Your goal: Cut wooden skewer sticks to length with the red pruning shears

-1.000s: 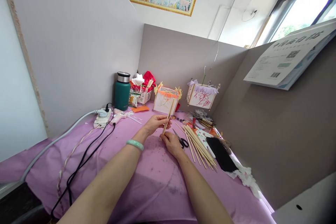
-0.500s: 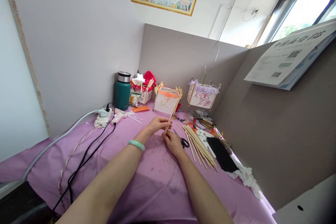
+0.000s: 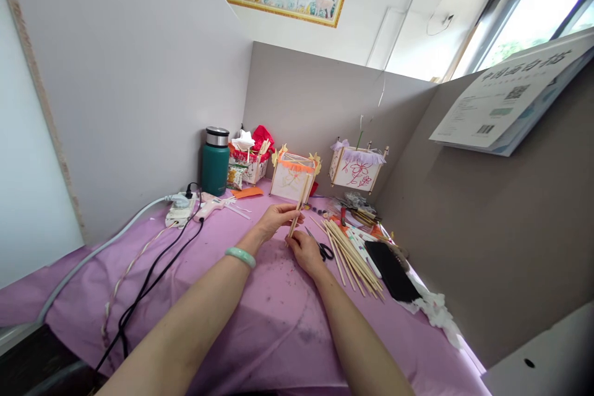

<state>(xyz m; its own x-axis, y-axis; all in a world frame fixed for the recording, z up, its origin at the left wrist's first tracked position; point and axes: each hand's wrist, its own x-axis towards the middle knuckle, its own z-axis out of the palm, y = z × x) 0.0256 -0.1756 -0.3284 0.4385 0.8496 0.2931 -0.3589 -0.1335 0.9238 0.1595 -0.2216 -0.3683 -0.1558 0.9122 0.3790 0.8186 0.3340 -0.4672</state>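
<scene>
Both my hands meet over the purple tablecloth [image 3: 260, 315] and hold a few thin wooden sticks [image 3: 299, 203] that slant up and away. My left hand [image 3: 276, 218], with a green bangle on its wrist, pinches the sticks about halfway along. Lower down, my right hand [image 3: 302, 252] grips their near end. Black-handled scissors [image 3: 320, 249] lie just right of my right hand. A loose pile of wooden sticks [image 3: 352, 257] lies beyond them.
Two paper lanterns [image 3: 293, 177] [image 3: 355, 170] stand at the back. A green flask [image 3: 215, 161], a box of craft bits [image 3: 250, 161], a power strip [image 3: 179, 210] with cables and a glue gun [image 3: 211, 207] sit at left. A black phone [image 3: 392, 272] lies right. Partition walls enclose the desk.
The hands and sticks have stayed nearly still; the sticks have only shifted slightly between my fingers.
</scene>
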